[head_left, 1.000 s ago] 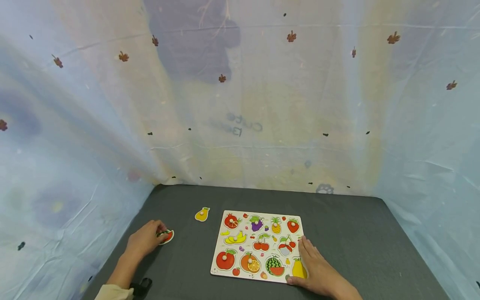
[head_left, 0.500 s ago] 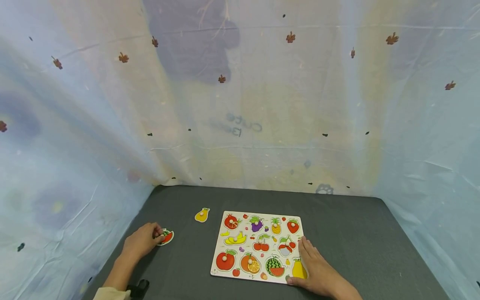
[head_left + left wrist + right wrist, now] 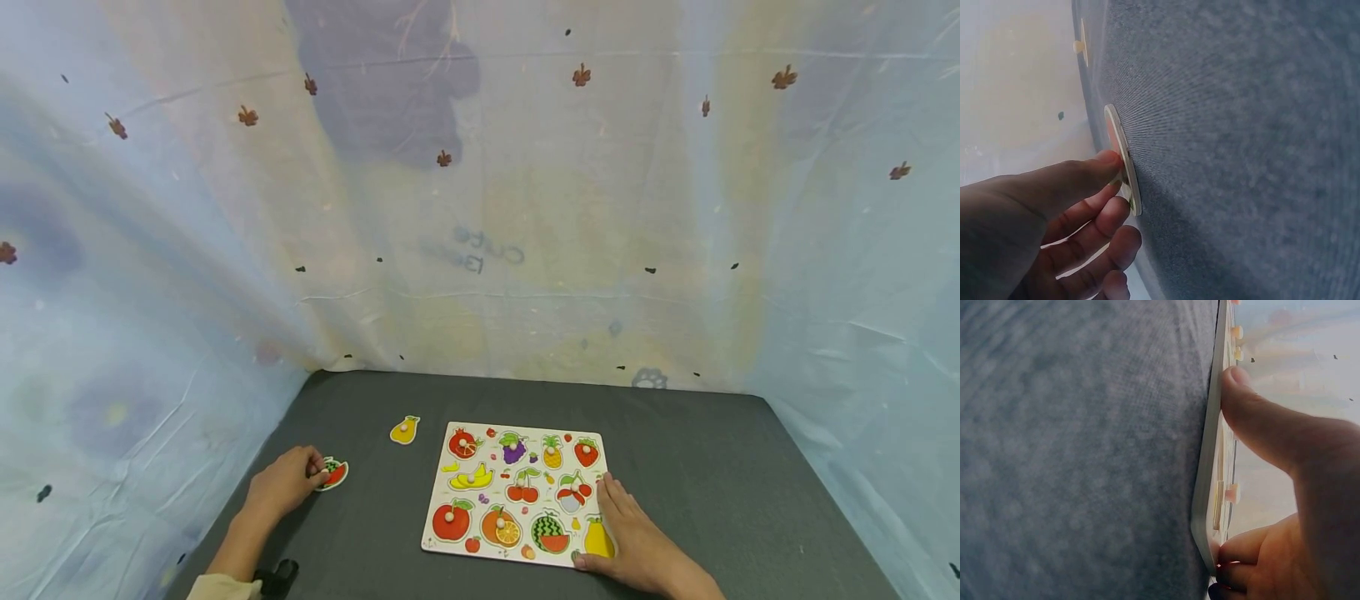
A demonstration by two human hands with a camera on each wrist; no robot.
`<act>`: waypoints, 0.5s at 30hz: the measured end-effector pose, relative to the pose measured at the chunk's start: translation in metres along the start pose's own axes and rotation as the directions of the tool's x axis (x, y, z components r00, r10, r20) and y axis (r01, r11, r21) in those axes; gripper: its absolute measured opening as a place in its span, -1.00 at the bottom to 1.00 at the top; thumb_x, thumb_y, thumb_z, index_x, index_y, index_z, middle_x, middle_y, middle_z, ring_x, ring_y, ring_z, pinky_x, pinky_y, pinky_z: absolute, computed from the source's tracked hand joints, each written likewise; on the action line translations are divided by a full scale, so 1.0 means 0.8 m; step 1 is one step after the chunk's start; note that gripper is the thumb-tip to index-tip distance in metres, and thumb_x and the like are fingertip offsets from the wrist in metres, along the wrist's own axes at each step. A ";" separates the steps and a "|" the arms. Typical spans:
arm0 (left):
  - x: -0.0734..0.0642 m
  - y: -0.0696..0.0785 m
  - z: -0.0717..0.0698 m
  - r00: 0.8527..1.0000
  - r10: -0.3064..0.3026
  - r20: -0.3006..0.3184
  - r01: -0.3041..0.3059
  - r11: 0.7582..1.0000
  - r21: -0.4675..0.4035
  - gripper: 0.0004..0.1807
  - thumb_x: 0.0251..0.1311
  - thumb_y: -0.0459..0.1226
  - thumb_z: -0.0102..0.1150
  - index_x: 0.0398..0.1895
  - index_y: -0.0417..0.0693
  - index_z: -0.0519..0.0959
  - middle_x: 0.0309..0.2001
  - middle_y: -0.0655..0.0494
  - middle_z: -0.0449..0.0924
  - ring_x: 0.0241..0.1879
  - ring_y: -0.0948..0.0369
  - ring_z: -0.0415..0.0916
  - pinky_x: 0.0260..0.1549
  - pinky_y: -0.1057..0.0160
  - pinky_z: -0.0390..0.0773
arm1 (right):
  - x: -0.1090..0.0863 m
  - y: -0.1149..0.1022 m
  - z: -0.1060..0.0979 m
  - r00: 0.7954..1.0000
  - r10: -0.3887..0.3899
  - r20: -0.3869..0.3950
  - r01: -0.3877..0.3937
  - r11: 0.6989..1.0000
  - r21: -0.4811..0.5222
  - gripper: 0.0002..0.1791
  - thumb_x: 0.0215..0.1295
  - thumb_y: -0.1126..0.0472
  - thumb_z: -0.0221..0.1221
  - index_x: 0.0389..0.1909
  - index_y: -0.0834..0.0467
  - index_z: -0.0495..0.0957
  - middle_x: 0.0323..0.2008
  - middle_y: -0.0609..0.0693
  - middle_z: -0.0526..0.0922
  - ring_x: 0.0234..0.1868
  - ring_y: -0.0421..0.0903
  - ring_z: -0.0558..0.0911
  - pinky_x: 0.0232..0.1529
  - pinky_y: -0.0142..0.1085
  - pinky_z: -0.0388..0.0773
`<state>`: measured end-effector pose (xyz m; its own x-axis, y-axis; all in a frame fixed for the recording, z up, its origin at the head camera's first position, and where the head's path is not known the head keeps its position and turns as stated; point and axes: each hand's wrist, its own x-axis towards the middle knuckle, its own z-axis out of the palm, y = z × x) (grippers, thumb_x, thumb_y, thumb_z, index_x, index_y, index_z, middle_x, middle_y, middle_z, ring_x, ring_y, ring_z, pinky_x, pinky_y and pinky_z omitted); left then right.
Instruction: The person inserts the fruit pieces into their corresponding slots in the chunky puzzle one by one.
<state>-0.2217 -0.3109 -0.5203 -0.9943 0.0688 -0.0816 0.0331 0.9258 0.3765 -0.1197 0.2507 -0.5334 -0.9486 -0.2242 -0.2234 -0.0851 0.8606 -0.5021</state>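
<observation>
A watermelon puzzle piece (image 3: 335,475) lies on the dark cloth at the left. My left hand (image 3: 281,483) is at its left side, thumb and fingertips pinching it; in the left wrist view the thumb presses the watermelon piece (image 3: 1124,153) near its middle, the other fingers loosely bent below. My right hand (image 3: 637,537) rests at the lower right corner of the fruit puzzle board (image 3: 487,446), fingers extended along its right edge and thumb on the lower edge. It partly covers a yellow fruit (image 3: 597,540). In the right wrist view the thumb touches the board (image 3: 1207,469).
A pear puzzle piece (image 3: 404,430) lies loose between the left hand and the board. Several knobbed fruit pieces, such as the apple (image 3: 451,522) and grapes (image 3: 513,450), sit in the board. Patterned curtains (image 3: 480,208) surround the table (image 3: 697,442) at back and sides.
My left hand has shifted slightly left and its fingers uncover more of the watermelon piece, which stays in place. The right hand and the board have not moved.
</observation>
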 end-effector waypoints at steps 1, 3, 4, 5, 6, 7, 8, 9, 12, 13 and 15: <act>0.000 0.000 0.000 1.000 0.004 -0.001 -0.004 1.000 0.001 -0.81 0.41 -0.17 0.42 -0.29 0.03 0.57 -0.30 0.15 0.51 -0.42 0.20 0.44 -0.45 0.09 0.42 | 0.000 0.000 0.000 1.000 0.001 0.001 -0.001 1.000 0.000 0.46 0.08 -0.44 0.49 0.68 0.40 -0.01 0.70 0.36 -0.05 0.68 0.35 0.04 0.58 0.31 0.03; 0.000 0.000 0.000 1.000 0.011 -0.002 -0.011 1.000 0.001 -0.81 0.41 -0.18 0.41 -0.29 0.03 0.57 -0.30 0.15 0.50 -0.42 0.19 0.43 -0.45 0.10 0.42 | 0.000 0.000 0.000 1.000 0.001 0.001 -0.001 1.000 -0.003 0.46 0.08 -0.44 0.49 0.68 0.40 -0.01 0.70 0.36 -0.05 0.68 0.35 0.04 0.58 0.31 0.03; 0.000 0.000 0.000 1.000 0.013 -0.002 -0.013 1.000 0.001 -0.81 0.41 -0.18 0.41 -0.29 0.03 0.56 -0.31 0.15 0.50 -0.42 0.19 0.43 -0.45 0.10 0.42 | 0.000 0.000 0.000 1.000 0.002 0.001 -0.002 1.000 -0.005 0.46 0.08 -0.44 0.49 0.68 0.40 -0.01 0.70 0.37 -0.05 0.68 0.34 0.04 0.58 0.30 0.03; 0.000 0.000 0.000 1.000 0.015 -0.002 -0.015 1.000 0.003 -0.80 0.41 -0.18 0.41 -0.29 0.03 0.56 -0.31 0.15 0.49 -0.42 0.19 0.43 -0.46 0.10 0.41 | 0.001 0.000 0.000 1.000 0.002 0.001 -0.002 1.000 -0.006 0.47 0.08 -0.45 0.49 0.68 0.40 -0.01 0.69 0.37 -0.05 0.68 0.34 0.04 0.58 0.30 0.03; 0.000 0.000 0.000 1.000 0.016 -0.002 -0.016 1.000 0.005 -0.80 0.41 -0.18 0.41 -0.30 0.03 0.56 -0.31 0.15 0.49 -0.43 0.19 0.43 -0.45 0.10 0.41 | 0.001 0.000 0.000 1.000 0.003 0.001 -0.003 1.000 -0.006 0.46 0.08 -0.45 0.49 0.68 0.40 -0.01 0.70 0.37 -0.05 0.68 0.34 0.04 0.58 0.30 0.03; 0.000 0.000 0.000 1.000 0.018 -0.001 -0.018 1.000 0.008 -0.80 0.41 -0.18 0.42 -0.30 0.03 0.56 -0.31 0.15 0.49 -0.43 0.19 0.43 -0.46 0.10 0.41 | 0.001 -0.001 0.000 1.000 0.004 0.002 -0.004 1.000 -0.006 0.46 0.08 -0.45 0.49 0.68 0.40 -0.01 0.70 0.36 -0.05 0.68 0.34 0.04 0.58 0.30 0.03; 0.000 0.000 0.000 1.000 0.015 0.001 -0.015 1.000 0.010 -0.80 0.41 -0.18 0.42 -0.30 0.03 0.57 -0.31 0.15 0.49 -0.42 0.19 0.43 -0.45 0.10 0.41 | 0.001 -0.001 0.000 1.000 0.004 0.002 -0.004 1.000 -0.007 0.47 0.08 -0.45 0.49 0.68 0.40 0.00 0.69 0.37 -0.05 0.68 0.34 0.04 0.58 0.30 0.03; 0.001 0.000 0.000 1.000 0.015 0.001 -0.015 1.000 0.013 -0.80 0.41 -0.18 0.42 -0.30 0.03 0.57 -0.31 0.16 0.50 -0.42 0.20 0.43 -0.45 0.10 0.41 | 0.001 -0.001 0.000 1.000 0.005 0.004 -0.005 1.000 -0.005 0.46 0.08 -0.45 0.49 0.68 0.40 -0.01 0.70 0.36 -0.05 0.68 0.34 0.04 0.59 0.30 0.02; 0.001 0.002 0.000 1.000 0.019 -0.005 -0.019 1.000 0.019 -0.81 0.40 -0.18 0.42 -0.30 0.03 0.57 -0.31 0.16 0.50 -0.41 0.20 0.43 -0.45 0.09 0.43 | 0.001 -0.001 -0.001 1.000 0.005 0.005 -0.005 1.000 0.000 0.46 0.08 -0.44 0.49 0.68 0.39 -0.01 0.70 0.36 -0.05 0.68 0.33 0.03 0.59 0.29 0.01; 0.001 0.003 0.000 1.000 0.025 -0.010 -0.025 0.999 0.021 -0.81 0.40 -0.18 0.42 -0.29 0.03 0.58 -0.30 0.16 0.50 -0.41 0.21 0.43 -0.44 0.08 0.44 | 0.000 -0.001 -0.001 1.000 0.002 0.005 -0.002 1.000 0.000 0.46 0.08 -0.44 0.50 0.68 0.40 -0.01 0.70 0.36 -0.05 0.68 0.33 0.03 0.59 0.29 0.01; 0.002 0.006 0.000 0.999 0.046 -0.024 -0.045 0.999 0.029 -0.82 0.41 -0.18 0.42 -0.28 0.02 0.58 -0.30 0.16 0.50 -0.39 0.21 0.43 -0.43 0.07 0.44 | 0.000 -0.001 0.000 1.000 -0.002 0.002 0.002 1.000 0.003 0.46 0.08 -0.43 0.50 0.68 0.40 -0.01 0.70 0.36 -0.05 0.68 0.33 0.03 0.59 0.30 0.01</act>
<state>-0.2232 -0.3064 -0.5190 -0.9939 0.1024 -0.0420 0.0811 0.9323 0.3526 -0.1199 0.2504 -0.5330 -0.9479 -0.2267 -0.2237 -0.0863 0.8589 -0.5047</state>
